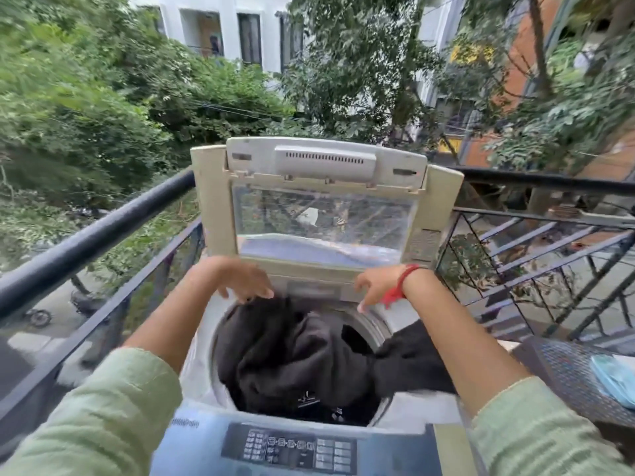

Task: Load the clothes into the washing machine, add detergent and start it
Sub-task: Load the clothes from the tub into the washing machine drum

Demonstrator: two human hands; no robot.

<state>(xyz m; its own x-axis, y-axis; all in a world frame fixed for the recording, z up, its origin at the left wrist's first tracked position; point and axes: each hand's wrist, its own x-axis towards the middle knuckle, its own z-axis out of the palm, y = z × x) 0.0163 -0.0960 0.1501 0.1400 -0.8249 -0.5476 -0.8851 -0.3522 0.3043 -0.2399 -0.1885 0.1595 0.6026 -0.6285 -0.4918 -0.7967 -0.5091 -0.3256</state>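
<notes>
Though blurred at its near corners, white top-loading washing machine (198,371) legible: set against a black metal balcony railing (96,231). Cream-framed lid with clear window (323,221) raised upright at the machine's rear edge. Black clothes (285,355) bundled in the round drum opening, filling most of it. One black fold (412,359) draped out over the machine's right edge. Small white print on the fabric near the front edge of the opening; not readable. Grey-blue control panel with rows of small buttons (292,448) along the machine's front edge, untouched.

Over the rear-left of the opening, left hand (244,280): fingers loosely bent, pointing down, nothing gripped. Fingertips right at the top of the black bundle; contact not resolvable. Over the rear-right of the opening, right hand (374,286): fingers spread and slack, nothing held, apart from the fabric. Red thread band (402,285) on the right wrist, loose end hanging. Pale green sleeves (113,407) on both arms, ending short of the wrists.

Dark woven-top table (563,369) just beside the machine's right edge, carrying a light blue crumpled item (615,379) at its right edge; identity unclear. Beyond the railing: dense green trees (86,97), white building (226,25), parked motorbike (37,317) on the street below.
</notes>
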